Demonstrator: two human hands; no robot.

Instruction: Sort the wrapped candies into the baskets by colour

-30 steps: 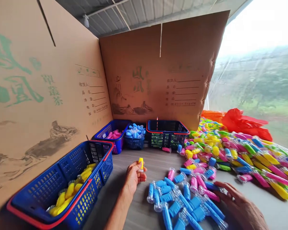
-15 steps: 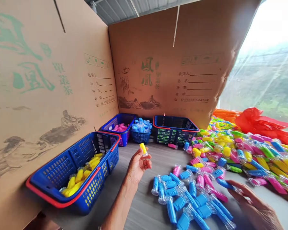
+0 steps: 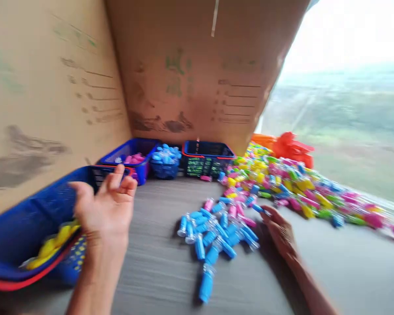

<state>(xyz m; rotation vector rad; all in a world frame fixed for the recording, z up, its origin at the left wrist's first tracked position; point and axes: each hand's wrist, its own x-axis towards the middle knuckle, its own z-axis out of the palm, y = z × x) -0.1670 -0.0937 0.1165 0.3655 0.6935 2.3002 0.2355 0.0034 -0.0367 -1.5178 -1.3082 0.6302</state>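
Note:
My left hand [image 3: 107, 205] is raised at the near right rim of the blue basket [image 3: 19, 210] with yellow pieces. Its fingers are spread, and I see nothing in them. Several yellow plastic pieces [image 3: 51, 247] lie in that basket. My right hand [image 3: 279, 229] pinches a small blue plastic piece with a clear end [image 3: 258, 208] above the table. Left of that hand, a loose group of similar blue pieces [image 3: 210, 237] lies on the table, with a few pink pieces [image 3: 239, 209] among its far side. The picture is blurred by motion.
Behind stand a basket with pink pieces [image 3: 147, 168], a small basket heaped with blue pieces [image 3: 166, 170] and a dark red-rimmed basket [image 3: 208, 162]. A mixed-colour pile [image 3: 298, 183] spreads at right, near red plastic bags [image 3: 292, 148]. Cardboard walls [image 3: 190, 57] enclose the back and left.
My left hand has moved left to the basket and opened; the yellow piece it held is gone from it. My right hand still holds the blue piece. The view has swung right.

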